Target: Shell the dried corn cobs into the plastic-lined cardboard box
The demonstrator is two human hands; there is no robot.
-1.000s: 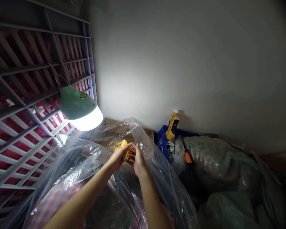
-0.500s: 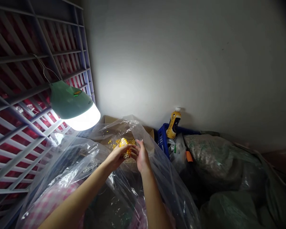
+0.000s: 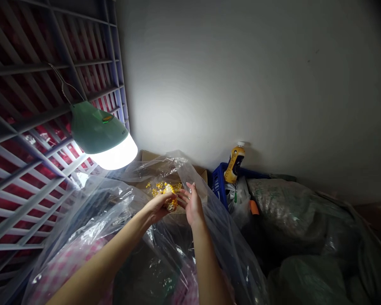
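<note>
My left hand (image 3: 157, 206) is closed around a yellow corn cob (image 3: 170, 202), held out over a cardboard box (image 3: 152, 157). My right hand (image 3: 192, 203) hovers just right of the cob with its fingers spread and nothing in them, its fingertips close to the cob. Loose yellow corn kernels (image 3: 160, 185) lie in the box beyond the cob. A clear plastic sheet (image 3: 114, 207) drapes over the box's edges and under both my forearms.
A lit green-topped lamp (image 3: 103, 137) hangs from a metal grille (image 3: 28, 123) at left. A yellow bottle (image 3: 235, 162) stands in a blue crate (image 3: 218, 184) against the grey wall. Dark filled sacks (image 3: 288, 212) pile up on the right.
My right hand has come off the cob and opened, its fingers now spread beside it. The left hand keeps hold of the cob. The camera view has shifted slightly.
</note>
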